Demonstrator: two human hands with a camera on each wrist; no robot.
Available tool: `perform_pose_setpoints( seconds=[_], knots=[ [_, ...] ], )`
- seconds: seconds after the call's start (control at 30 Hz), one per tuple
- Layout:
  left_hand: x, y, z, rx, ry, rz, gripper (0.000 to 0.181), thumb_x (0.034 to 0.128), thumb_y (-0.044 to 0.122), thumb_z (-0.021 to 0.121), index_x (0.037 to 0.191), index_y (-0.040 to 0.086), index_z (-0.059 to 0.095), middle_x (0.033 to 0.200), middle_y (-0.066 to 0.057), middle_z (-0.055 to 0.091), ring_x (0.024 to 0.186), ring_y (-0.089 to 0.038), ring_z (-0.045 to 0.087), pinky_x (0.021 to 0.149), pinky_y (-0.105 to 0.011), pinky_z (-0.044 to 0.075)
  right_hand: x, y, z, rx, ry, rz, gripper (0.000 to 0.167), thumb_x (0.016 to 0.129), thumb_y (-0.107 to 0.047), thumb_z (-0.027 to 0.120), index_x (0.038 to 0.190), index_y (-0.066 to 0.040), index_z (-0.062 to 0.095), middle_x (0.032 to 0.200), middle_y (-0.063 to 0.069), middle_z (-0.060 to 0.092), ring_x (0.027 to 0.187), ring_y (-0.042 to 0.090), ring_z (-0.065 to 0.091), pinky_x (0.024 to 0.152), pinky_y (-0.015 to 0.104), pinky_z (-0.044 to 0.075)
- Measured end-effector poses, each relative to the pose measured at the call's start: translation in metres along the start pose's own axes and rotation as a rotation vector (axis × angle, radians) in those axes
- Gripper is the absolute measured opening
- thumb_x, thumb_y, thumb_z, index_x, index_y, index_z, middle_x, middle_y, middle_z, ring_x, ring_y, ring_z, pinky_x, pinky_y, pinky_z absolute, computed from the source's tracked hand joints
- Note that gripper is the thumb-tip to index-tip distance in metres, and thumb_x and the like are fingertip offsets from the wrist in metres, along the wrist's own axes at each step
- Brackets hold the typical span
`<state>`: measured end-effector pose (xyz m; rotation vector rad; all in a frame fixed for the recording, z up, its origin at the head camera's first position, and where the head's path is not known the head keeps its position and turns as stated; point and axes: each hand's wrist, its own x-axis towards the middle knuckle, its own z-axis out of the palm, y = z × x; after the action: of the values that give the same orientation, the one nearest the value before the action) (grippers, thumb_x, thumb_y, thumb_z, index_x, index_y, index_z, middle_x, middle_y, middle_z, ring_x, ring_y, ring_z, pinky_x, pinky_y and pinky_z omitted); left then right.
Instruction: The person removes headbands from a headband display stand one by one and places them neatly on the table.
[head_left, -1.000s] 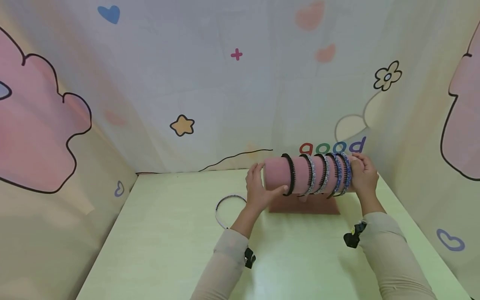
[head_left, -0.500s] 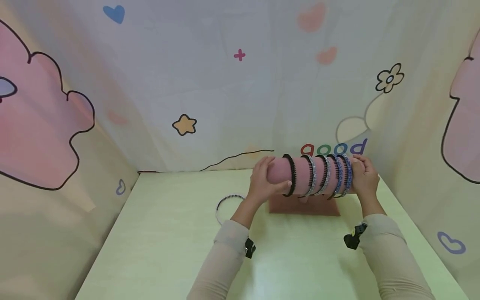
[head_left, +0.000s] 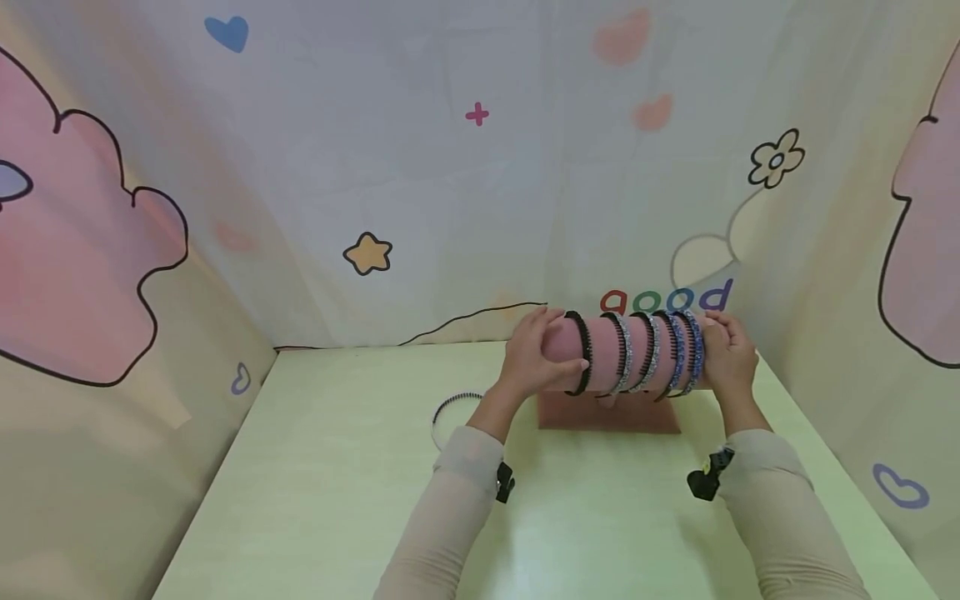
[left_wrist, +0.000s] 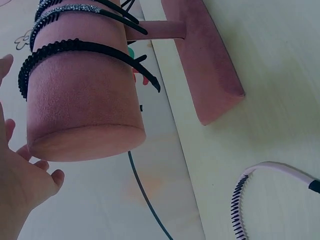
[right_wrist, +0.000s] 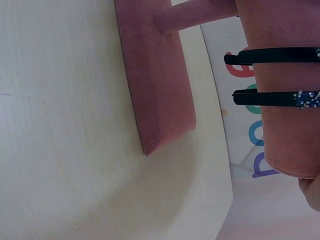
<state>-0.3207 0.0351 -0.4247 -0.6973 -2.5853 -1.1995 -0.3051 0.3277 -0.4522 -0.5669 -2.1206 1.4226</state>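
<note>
A pink padded roll (head_left: pixel 602 358) rides on a pink display stand with a flat base (head_left: pixel 609 412). Several headbands circle it: a black beaded headband (head_left: pixel 586 354) at the left, then silver glittery ones (head_left: pixel 626 352) and blue glittery ones (head_left: pixel 696 354). My left hand (head_left: pixel 527 357) cups the roll's left end with spread fingers, its thumb beside the black headband. In the left wrist view a gap shows between that hand and the roll. At the right end my right hand (head_left: pixel 729 354) grips the roll, thumb in front; most of its fingers are hidden.
A white headband with dark teeth (head_left: pixel 450 406) lies on the pale table (head_left: pixel 330 483), left of the stand and partly behind my left forearm. A printed curtain (head_left: pixel 420 167) closes off the back and sides. A small black camera (head_left: pixel 705 483) sits on my right wrist.
My left hand has shifted to the right along the roll, from its left edge to the black headband. The right hand keeps its hold, and the stand stays put.
</note>
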Motion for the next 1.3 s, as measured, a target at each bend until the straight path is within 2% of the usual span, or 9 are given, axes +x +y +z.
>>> perform_pose_setpoints(
  seconds=[0.17, 0.4, 0.5, 0.63, 0.93, 1.1, 1.3],
  knots=[
    [0.008, 0.003, -0.003, 0.077, -0.037, 0.029, 0.077, 0.0709, 0.043, 0.077, 0.137, 0.022, 0.045, 0.147, -0.001, 0.030, 0.134, -0.021, 0.023, 0.101, -0.052, 0.026, 0.001, -0.001, 0.002, 0.016, 0.005, -0.004, 0.036, 0.090, -0.038, 0.046, 0.115, -0.019, 0.063, 0.124, 0.005, 0.058, 0.104, 0.020, 0.051, 0.081, 0.032, 0.038],
    [0.021, 0.011, -0.002, 0.117, -0.070, 0.101, 0.078, 0.0703, 0.044, 0.077, 0.137, 0.024, 0.044, 0.146, -0.003, 0.033, 0.136, -0.025, 0.021, 0.099, -0.058, 0.024, 0.000, 0.000, 0.000, 0.004, 0.024, 0.025, 0.034, 0.090, -0.039, 0.045, 0.113, -0.023, 0.064, 0.123, 0.004, 0.058, 0.101, 0.019, 0.050, 0.078, 0.030, 0.037],
    [0.024, 0.013, 0.001, 0.142, -0.104, 0.078, 0.081, 0.0698, 0.046, 0.077, 0.139, 0.025, 0.041, 0.147, -0.001, 0.031, 0.136, -0.025, 0.019, 0.101, -0.056, 0.023, 0.000, 0.002, -0.001, 0.003, 0.023, 0.027, 0.035, 0.089, -0.038, 0.045, 0.114, -0.022, 0.064, 0.123, 0.004, 0.058, 0.102, 0.020, 0.051, 0.079, 0.032, 0.037],
    [0.024, 0.014, 0.004, 0.185, -0.169, 0.007, 0.091, 0.0679, 0.048, 0.078, 0.144, 0.026, 0.033, 0.149, 0.002, 0.026, 0.137, -0.022, 0.016, 0.103, -0.052, 0.019, -0.001, 0.004, 0.000, -0.001, 0.017, 0.017, 0.036, 0.089, -0.038, 0.044, 0.114, -0.020, 0.063, 0.123, 0.005, 0.058, 0.102, 0.021, 0.051, 0.079, 0.033, 0.038],
    [0.019, 0.017, 0.007, 0.374, -0.303, -0.070, 0.118, 0.0590, 0.060, 0.078, 0.150, 0.030, 0.010, 0.153, 0.001, 0.018, 0.138, -0.026, 0.009, 0.103, -0.050, 0.025, -0.004, 0.006, -0.001, -0.023, 0.011, 0.003, 0.037, 0.090, -0.036, 0.045, 0.117, -0.017, 0.062, 0.123, 0.007, 0.058, 0.102, 0.024, 0.052, 0.077, 0.032, 0.037],
    [0.021, 0.022, 0.008, 0.444, -0.317, -0.094, 0.122, 0.0555, 0.063, 0.079, 0.150, 0.034, 0.007, 0.153, 0.003, 0.014, 0.138, -0.025, 0.006, 0.101, -0.048, 0.029, -0.001, 0.005, -0.002, -0.015, 0.013, -0.015, 0.038, 0.090, -0.038, 0.045, 0.118, -0.017, 0.061, 0.123, 0.007, 0.058, 0.102, 0.024, 0.052, 0.077, 0.032, 0.037],
    [0.024, 0.025, 0.008, 0.477, -0.307, -0.109, 0.119, 0.0539, 0.062, 0.080, 0.149, 0.033, 0.014, 0.151, 0.001, 0.021, 0.137, -0.027, 0.011, 0.098, -0.048, 0.033, 0.003, 0.003, -0.001, -0.010, 0.000, -0.017, 0.039, 0.090, -0.038, 0.045, 0.118, -0.016, 0.061, 0.125, 0.006, 0.057, 0.104, 0.024, 0.051, 0.081, 0.035, 0.038]
  ],
)
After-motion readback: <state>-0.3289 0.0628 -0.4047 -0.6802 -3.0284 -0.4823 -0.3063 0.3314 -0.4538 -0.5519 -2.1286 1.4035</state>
